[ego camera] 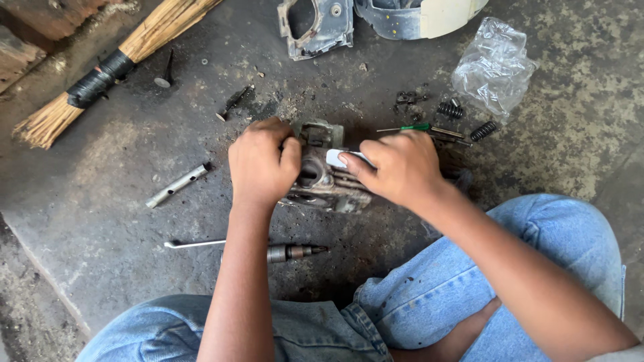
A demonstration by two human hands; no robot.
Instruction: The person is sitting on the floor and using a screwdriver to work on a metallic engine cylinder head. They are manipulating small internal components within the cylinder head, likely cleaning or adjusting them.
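Note:
A dirty grey metal engine part rests on the oily concrete floor in front of my knees. My left hand is closed around its left side, steadying it. My right hand grips a small tool with a pale, whitish tip pressed against the top of the part. My fingers hide the rest of the tool. Both forearms reach forward over my blue jeans.
A tube spanner, a thin rod and a socket bit lie left and near. Two valves, springs, a green-handled screwdriver, a plastic bag, a broom and casing pieces lie farther away.

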